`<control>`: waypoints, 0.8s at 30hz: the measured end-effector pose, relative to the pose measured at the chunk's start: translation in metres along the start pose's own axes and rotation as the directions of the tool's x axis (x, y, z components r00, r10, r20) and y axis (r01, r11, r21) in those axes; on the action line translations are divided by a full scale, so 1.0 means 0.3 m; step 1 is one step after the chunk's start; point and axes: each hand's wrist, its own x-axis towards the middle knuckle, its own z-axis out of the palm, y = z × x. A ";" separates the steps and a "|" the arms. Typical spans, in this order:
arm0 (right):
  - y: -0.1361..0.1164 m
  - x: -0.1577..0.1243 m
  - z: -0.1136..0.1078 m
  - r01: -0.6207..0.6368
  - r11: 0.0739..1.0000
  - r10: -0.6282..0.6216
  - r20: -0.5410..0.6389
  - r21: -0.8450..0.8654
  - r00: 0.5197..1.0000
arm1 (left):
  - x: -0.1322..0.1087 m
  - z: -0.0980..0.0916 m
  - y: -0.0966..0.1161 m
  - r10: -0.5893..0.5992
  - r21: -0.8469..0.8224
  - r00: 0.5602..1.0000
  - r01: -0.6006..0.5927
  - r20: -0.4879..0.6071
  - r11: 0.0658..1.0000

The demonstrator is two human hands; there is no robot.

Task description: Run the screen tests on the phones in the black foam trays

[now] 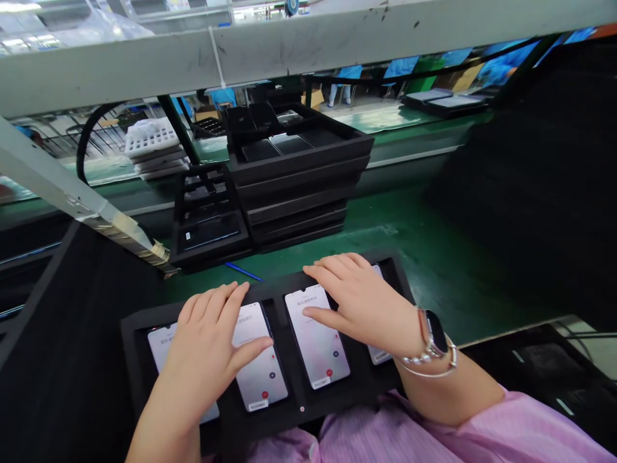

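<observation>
Four phones [318, 341] lie face up, side by side, in a black tray [129, 341] at the near edge of a green table [385, 225]. Two in the middle show well; the outer two are largely covered by the hands, so their screens are hard to make out. The phones' long axes run away from the wearer, top ends far and tilted slightly left, each middle screen's red button at the near end. The left hand [207, 337] and right hand [354, 299] are apart, palms down with fingers spread, over the phones and grasping nothing; whether the fingertips touch the glass cannot be told. The right wrist wears one watch [436, 333] and bracelets [424, 355]. Just beyond the tray lies one blue pen [243, 271]. Farther off stand a tall stack of black trays [296, 209] and, touching its left side, a lower black tray [214, 254]. White trays [150, 141] are piled behind. A slanting post [96, 199] at left and a grey beam [289, 48] partly block the view beyond.
</observation>
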 end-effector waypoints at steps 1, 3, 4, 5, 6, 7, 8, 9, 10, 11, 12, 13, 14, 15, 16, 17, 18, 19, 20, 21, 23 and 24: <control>-0.002 -0.011 -0.007 0.016 1.000 -0.016 -0.026 -0.001 1.000 | -0.005 -0.009 0.004 0.006 0.005 1.000 -0.006 -0.013 1.000; -0.007 -0.030 -0.018 0.039 0.999 -0.040 -0.071 -0.003 0.997 | -0.015 -0.023 0.011 0.014 0.014 0.999 -0.014 -0.031 1.000; -0.009 -0.036 -0.021 0.046 0.999 -0.047 -0.086 -0.007 0.995 | -0.018 -0.027 0.014 0.018 0.019 0.999 -0.018 -0.038 1.000; -0.010 -0.040 -0.022 0.051 0.999 -0.052 -0.096 -0.014 0.994 | -0.019 -0.029 0.015 0.022 0.022 0.999 -0.021 -0.044 1.000; -0.011 -0.041 -0.021 0.054 0.998 -0.056 -0.097 -0.022 0.994 | -0.019 -0.029 0.016 0.024 0.025 0.999 -0.023 -0.043 0.999; -0.010 -0.040 -0.018 0.055 0.998 -0.057 -0.093 -0.030 0.994 | -0.018 -0.028 0.017 0.026 0.031 0.999 -0.024 -0.033 0.999; -0.010 -0.037 -0.015 0.055 0.998 -0.058 -0.086 -0.037 0.995 | -0.016 -0.026 0.016 0.027 0.038 0.999 -0.026 -0.017 0.999; -0.008 -0.033 -0.011 0.055 0.998 -0.058 -0.078 -0.042 0.995 | -0.013 -0.023 0.015 0.028 0.045 1.000 -0.028 0.001 0.999; -0.007 -0.029 -0.006 0.055 0.997 -0.058 -0.069 -0.047 0.996 | -0.010 -0.020 0.014 0.030 0.052 0.999 -0.031 0.020 0.998; -0.006 -0.025 -0.002 0.054 0.997 -0.057 -0.062 -0.051 0.996 | -0.007 -0.016 0.013 0.034 0.056 0.999 -0.036 0.034 0.998; -0.005 -0.022 0.001 0.053 0.997 -0.056 -0.054 -0.054 0.997 | -0.004 -0.013 0.011 0.039 0.058 0.998 -0.042 0.041 0.997; -0.004 -0.020 0.003 0.052 0.997 -0.055 -0.049 -0.056 0.997 | -0.003 -0.011 0.010 0.045 0.059 0.998 -0.047 0.039 0.997; -0.003 -0.018 0.005 0.052 0.997 -0.055 -0.043 -0.057 0.998 | -0.002 -0.009 0.010 0.048 0.060 0.998 -0.050 0.040 0.997; -0.003 -0.018 0.006 0.052 0.997 -0.054 -0.040 -0.059 0.998 | -0.001 -0.007 0.010 0.050 0.063 0.998 -0.052 0.039 0.997; -0.003 -0.019 0.007 0.053 0.997 -0.056 -0.040 -0.061 0.998 | -0.001 -0.005 0.010 0.050 0.064 0.998 -0.052 0.039 0.997; -0.002 -0.020 0.007 0.054 0.997 -0.057 -0.042 -0.063 0.997 | -0.002 -0.004 0.011 0.048 0.064 0.998 -0.051 0.040 0.997; -0.002 -0.021 0.007 0.058 0.996 -0.061 -0.046 -0.067 0.997 | -0.002 -0.003 0.011 0.045 0.062 0.998 -0.048 0.040 0.997; -0.002 -0.022 0.008 0.060 0.996 -0.064 -0.050 -0.072 0.997 | -0.003 -0.001 0.012 0.042 0.059 0.998 -0.044 0.042 0.997; -0.002 -0.024 0.008 0.062 0.995 -0.066 -0.053 -0.079 0.996 | -0.003 0.000 0.013 0.039 0.056 0.998 -0.041 0.046 0.998; -0.001 -0.025 0.009 0.063 0.994 -0.068 -0.055 -0.087 0.996 | -0.003 0.000 0.013 0.036 0.053 0.998 -0.039 0.048 0.998; -0.001 -0.028 0.012 0.065 0.993 -0.071 -0.056 -0.096 0.996 | -0.003 0.002 0.014 0.038 0.054 0.998 -0.040 0.048 0.998; 0.000 -0.029 0.013 0.066 0.993 -0.072 -0.056 -0.096 0.996 | -0.002 0.002 0.014 0.041 0.057 0.998 -0.044 0.046 0.997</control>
